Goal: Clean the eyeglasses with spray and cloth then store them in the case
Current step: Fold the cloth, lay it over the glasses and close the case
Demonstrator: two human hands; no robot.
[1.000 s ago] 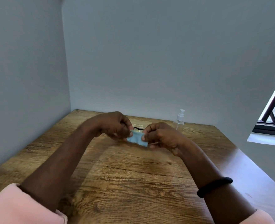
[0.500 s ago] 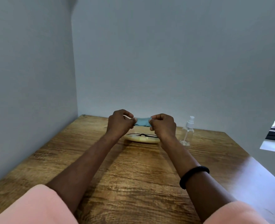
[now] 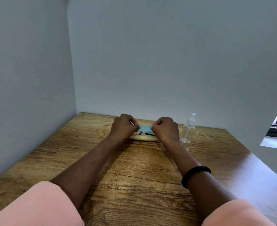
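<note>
Stretching the blue cloth [image 3: 145, 128] between our left hand [image 3: 123, 126] and right hand [image 3: 166, 130], both pinched shut on its ends, we hold it just above the eyeglasses [image 3: 144, 133], which lie in the open case [image 3: 148, 138] on the table [image 3: 134, 168]. We judge the cleaning finished or nearly so; closing the case remains, and the spray bottle [image 3: 189, 130] stands just right of it.

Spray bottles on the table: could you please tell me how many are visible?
1. The clear spray bottle stands upright on the table, just beyond the right hand. No others are visible.
</note>
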